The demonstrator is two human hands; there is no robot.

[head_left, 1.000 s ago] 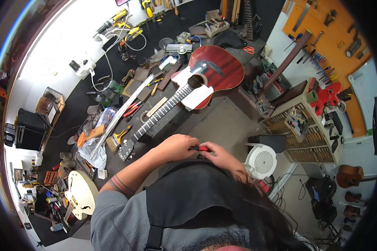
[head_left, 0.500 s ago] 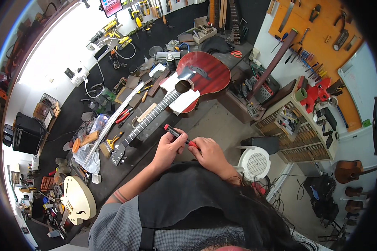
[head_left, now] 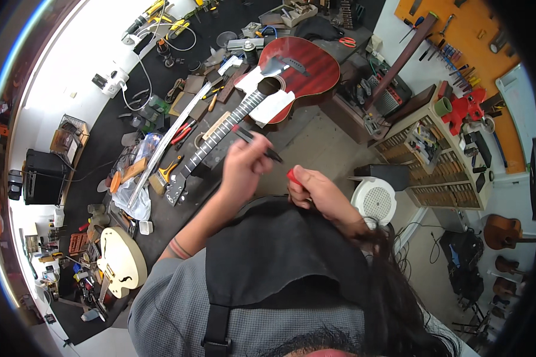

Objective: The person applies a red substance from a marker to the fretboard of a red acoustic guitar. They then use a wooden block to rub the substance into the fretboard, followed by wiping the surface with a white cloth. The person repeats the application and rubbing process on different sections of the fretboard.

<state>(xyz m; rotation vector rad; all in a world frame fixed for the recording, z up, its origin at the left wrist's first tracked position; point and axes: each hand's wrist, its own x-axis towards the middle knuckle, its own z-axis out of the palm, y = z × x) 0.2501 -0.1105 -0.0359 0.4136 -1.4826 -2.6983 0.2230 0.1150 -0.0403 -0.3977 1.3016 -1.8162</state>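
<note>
In front of my apron, my left hand (head_left: 244,163) grips a black marker (head_left: 273,155) with a red end, its dark tip pointing toward my right. My right hand (head_left: 317,189) is closed on a red cap (head_left: 292,176), which is apart from the marker. Just beyond my hands lies a dark red acoustic guitar (head_left: 318,74) on the bench, its neck slanting toward the near left. White sheets (head_left: 272,107) cover the top on both sides of its soundhole, and a wooden strip (head_left: 216,127) lies alongside the fretboard.
Red-handled pliers (head_left: 182,133), a yellow brush (head_left: 170,169) and a long pale straightedge (head_left: 171,138) lie left of the neck. A cream guitar body (head_left: 122,262) rests at the lower left. At my right stand a white stool (head_left: 373,203) and a drawer cabinet (head_left: 426,154).
The red cap has come off the marker. My hands have moved apart, the left one with the marker, the right one with the cap. The whole view has shifted slightly.
</note>
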